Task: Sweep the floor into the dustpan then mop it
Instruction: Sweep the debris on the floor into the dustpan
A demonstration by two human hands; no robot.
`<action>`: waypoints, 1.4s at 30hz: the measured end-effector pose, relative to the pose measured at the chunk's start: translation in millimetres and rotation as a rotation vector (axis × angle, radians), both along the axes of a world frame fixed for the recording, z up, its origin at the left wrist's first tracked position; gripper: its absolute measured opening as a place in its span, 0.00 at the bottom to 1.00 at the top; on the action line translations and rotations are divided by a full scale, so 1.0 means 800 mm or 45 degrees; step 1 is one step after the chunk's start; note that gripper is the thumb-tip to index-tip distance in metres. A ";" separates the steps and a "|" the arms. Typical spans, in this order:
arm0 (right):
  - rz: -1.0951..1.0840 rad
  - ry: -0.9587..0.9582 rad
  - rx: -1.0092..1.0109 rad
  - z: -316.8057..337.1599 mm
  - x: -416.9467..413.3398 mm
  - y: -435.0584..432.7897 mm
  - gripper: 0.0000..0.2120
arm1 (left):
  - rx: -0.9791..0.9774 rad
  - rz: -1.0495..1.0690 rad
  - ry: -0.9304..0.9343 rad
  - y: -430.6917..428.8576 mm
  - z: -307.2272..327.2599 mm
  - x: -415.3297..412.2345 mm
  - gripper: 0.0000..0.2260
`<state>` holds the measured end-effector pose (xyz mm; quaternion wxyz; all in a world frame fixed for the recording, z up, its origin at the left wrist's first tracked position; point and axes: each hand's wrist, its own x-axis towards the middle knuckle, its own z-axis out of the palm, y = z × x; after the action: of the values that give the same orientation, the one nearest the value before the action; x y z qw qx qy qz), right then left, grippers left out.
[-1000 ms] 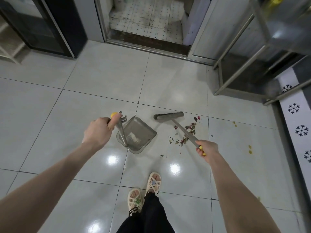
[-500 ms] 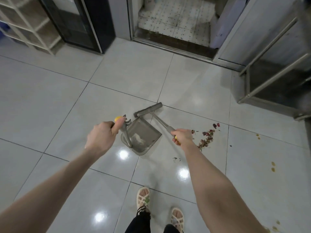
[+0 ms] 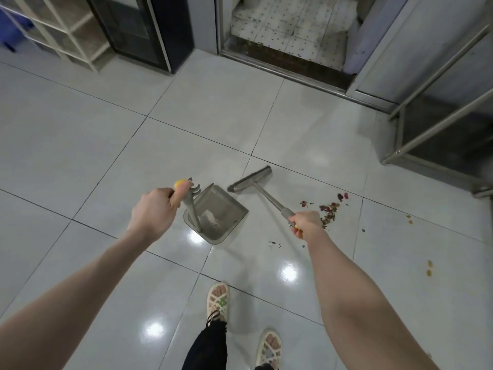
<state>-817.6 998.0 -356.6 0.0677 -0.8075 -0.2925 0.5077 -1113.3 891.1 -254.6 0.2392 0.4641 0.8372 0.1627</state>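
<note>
My left hand point(image 3: 157, 212) grips the yellow-tipped top of the grey dustpan's upright handle. The dustpan point(image 3: 217, 213) sits on the pale floor tiles with a little pale dust inside, its mouth facing far right. My right hand point(image 3: 306, 222) grips the grey broom handle near its yellow end. The broom head point(image 3: 250, 179) lies just beyond the dustpan's mouth. A pile of red and brown debris point(image 3: 329, 210) lies on the tile right of my right hand, apart from the broom head. A few dark specks point(image 3: 274, 244) lie nearer my feet.
Small yellow crumbs point(image 3: 409, 220) and more yellow crumbs point(image 3: 429, 268) dot the floor at right. A metal frame rack point(image 3: 432, 129) stands far right. An open doorway point(image 3: 288, 62) leads to a patterned floor. A dark cabinet point(image 3: 141, 33) and white shelves point(image 3: 61, 30) stand far left.
The broom head swung left from beside the debris to the dustpan's mouth, and my right hand came left with it. The view shifted left. My feet stepped.
</note>
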 end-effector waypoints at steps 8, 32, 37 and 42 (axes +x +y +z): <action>0.056 -0.135 -0.077 0.029 0.153 -0.080 0.03 | 0.032 0.064 0.059 -0.053 0.016 0.093 0.31; 0.154 0.207 0.133 0.050 0.179 -0.252 0.09 | 0.031 0.284 0.050 -0.313 0.022 0.166 0.32; 0.272 0.195 0.114 0.026 0.131 -0.288 0.08 | -0.001 0.269 0.071 -0.361 0.012 0.155 0.33; 0.397 -0.001 0.088 0.011 0.120 -0.317 0.02 | -0.028 0.251 0.091 -0.398 0.002 0.153 0.33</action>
<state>-721.6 744.5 -348.2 0.0158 -0.7496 -0.4316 0.5015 -990.5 573.0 -252.7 0.1970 0.3823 0.8886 0.1595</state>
